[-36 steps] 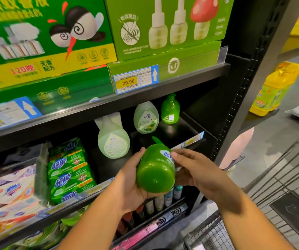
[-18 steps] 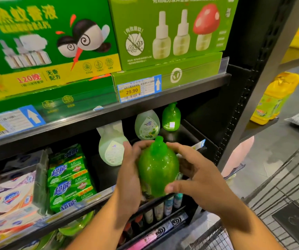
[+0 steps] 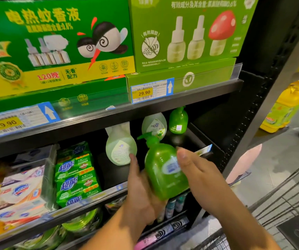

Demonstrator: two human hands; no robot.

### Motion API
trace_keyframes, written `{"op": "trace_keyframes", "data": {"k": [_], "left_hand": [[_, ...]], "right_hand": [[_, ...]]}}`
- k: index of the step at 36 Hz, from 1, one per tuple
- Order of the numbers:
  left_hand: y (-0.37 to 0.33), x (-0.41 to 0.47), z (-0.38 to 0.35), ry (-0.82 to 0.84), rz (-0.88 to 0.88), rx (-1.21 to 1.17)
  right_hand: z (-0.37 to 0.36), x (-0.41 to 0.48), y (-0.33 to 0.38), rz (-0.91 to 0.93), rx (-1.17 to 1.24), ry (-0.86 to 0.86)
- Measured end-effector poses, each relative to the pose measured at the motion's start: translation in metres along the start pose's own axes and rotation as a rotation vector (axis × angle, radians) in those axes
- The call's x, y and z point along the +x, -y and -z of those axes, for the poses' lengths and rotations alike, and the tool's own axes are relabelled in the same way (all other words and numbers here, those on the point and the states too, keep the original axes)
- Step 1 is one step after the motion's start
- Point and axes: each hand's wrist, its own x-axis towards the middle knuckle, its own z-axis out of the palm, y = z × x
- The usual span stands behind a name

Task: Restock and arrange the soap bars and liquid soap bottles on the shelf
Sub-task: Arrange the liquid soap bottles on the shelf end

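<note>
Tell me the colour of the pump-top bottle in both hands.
The plastic pump bottle is bright green, with a pale label; head view shows it best.

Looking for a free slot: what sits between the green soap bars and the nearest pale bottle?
Nothing: in the head view, bare black shelf separates the green soap bars from the pale bottle.

Both bare forearms rise from the bottom edge toward the frame's centre. The left hand (image 3: 141, 188) cups a bottle (image 3: 163, 170) from below and the left, one fingertip pointing up. The right hand (image 3: 199, 175) grips its right side, thumb across the front, other fingers hidden behind.
</note>
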Motion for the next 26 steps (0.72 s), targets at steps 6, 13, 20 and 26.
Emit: {"op": "trace_keyframes", "data": {"k": [6, 13, 20, 26], "left_hand": [[-0.006, 0.006, 0.025, 0.024, 0.093, -0.173], [-0.031, 0.009, 0.02, -0.078, 0.102, 0.006], [-0.048, 0.004, 0.012, 0.175, 0.265, 0.142], [-0.054, 0.001, 0.016, 0.167, 0.067, 0.179]], "right_hand": [[0.012, -0.004, 0.004, 0.104, 0.131, -0.101], [0.005, 0.015, -0.016, -0.103, 0.193, 0.027], [0.015, 0.026, -0.047, -0.345, 0.621, 0.211], [0.021, 0.032, -0.077, -0.275, 0.788, 0.197]]}}
